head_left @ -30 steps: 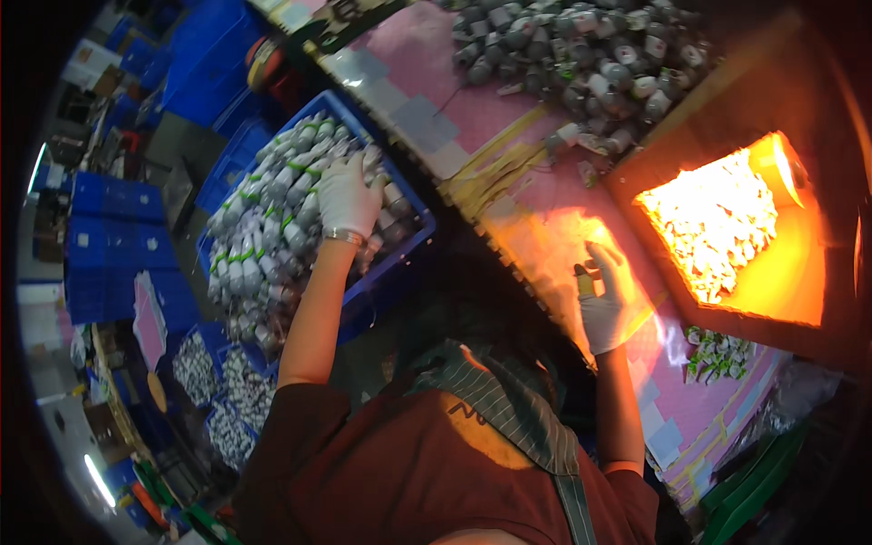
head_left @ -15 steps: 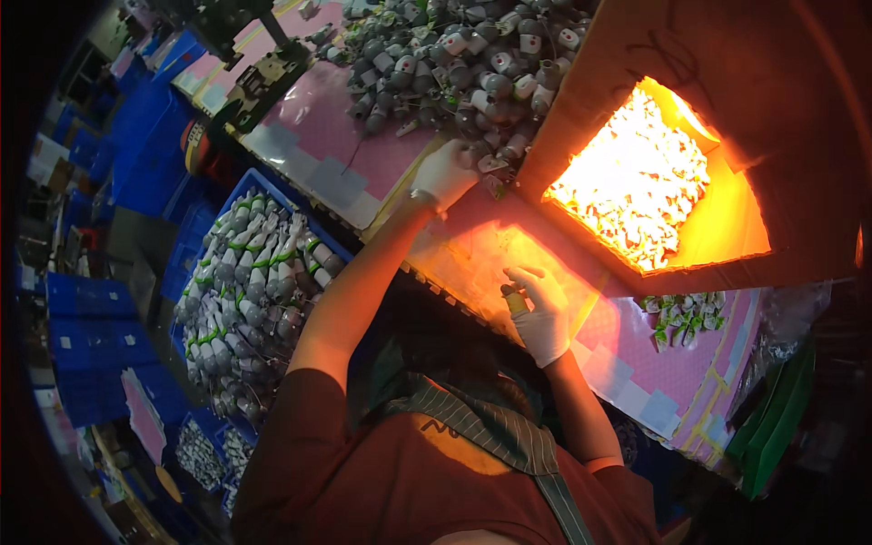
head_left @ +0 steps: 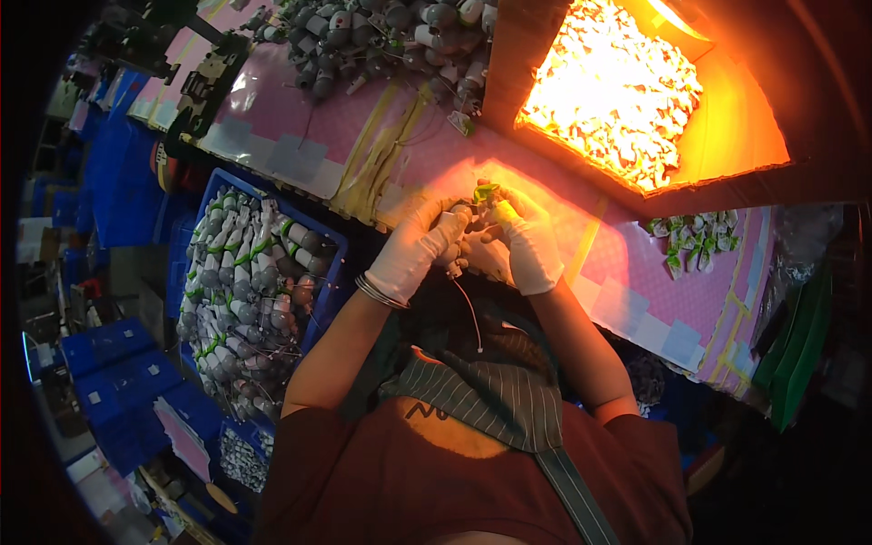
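Observation:
My left hand (head_left: 420,250), in a white glove, is closed around a small grey-and-white bulb-shaped piece (head_left: 460,213) in front of my chest, just off the table's near edge. A thin pale wire (head_left: 469,304) with a small tip dangles from under the fingers. Beside it my gloved right hand (head_left: 530,243), with a yellow cover on one finger, has its fingers curled in close to the piece. A bright green strip (head_left: 485,193) stands up between the two hands. The fingers partly hide the piece, and I cannot make out what the right fingertips grip.
Grey-and-white pieces (head_left: 372,36) lie heaped at the back of the pink-topped table (head_left: 300,127). A brightly lit cardboard box (head_left: 745,127) at the right holds many small parts. Green-and-white bits (head_left: 699,238) lie near it. At my left, a blue crate (head_left: 339,263) holds green-banded bundles.
My left hand has come back from the heap to my chest with a bulb-shaped piece. The right hand has moved up to meet it, and the view has shifted.

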`<state>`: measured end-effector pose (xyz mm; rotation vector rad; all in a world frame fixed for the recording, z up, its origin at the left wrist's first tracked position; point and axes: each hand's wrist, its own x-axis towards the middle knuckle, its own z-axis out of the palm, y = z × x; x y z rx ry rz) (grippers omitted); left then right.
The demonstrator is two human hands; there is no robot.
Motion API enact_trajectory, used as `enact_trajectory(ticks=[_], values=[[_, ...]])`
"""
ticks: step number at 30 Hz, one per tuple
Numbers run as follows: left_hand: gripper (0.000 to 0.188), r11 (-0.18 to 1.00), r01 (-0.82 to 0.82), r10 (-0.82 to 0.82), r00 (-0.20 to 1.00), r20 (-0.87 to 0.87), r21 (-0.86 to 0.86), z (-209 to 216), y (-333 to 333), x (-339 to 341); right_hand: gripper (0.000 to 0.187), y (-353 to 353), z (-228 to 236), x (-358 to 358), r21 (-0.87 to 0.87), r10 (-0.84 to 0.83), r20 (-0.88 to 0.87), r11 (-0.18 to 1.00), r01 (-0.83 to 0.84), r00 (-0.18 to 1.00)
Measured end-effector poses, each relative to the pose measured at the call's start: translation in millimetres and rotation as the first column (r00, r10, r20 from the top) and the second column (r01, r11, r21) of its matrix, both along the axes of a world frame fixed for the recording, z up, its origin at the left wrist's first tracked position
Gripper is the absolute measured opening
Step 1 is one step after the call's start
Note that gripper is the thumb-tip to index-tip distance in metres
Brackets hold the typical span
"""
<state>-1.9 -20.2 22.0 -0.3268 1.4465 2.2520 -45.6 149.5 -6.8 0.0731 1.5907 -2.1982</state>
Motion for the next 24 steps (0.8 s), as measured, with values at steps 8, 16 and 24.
enact_trajectory(ticks=[8,16,24], values=[[0.054,0.982,0.041,-0.06,0.993,-0.098,-0.184,-1,4,6,0.029,13,15,-6,0.165,0.168,-0.158,0.976,-0.141,0.973],[0.064,0.978,0.038,-0.079,0.977,-0.2,-0.204,-8,4,8,0.019,22,28,-19,0.377,0.423,-0.057,0.848,-0.372,0.905],[0.058,0.934,0.16,-0.19,0.979,-0.067,-0.32,-5,1,7,0.017,18,16,-12,0.6,0.5,-0.37,0.772,-0.209,0.783]])
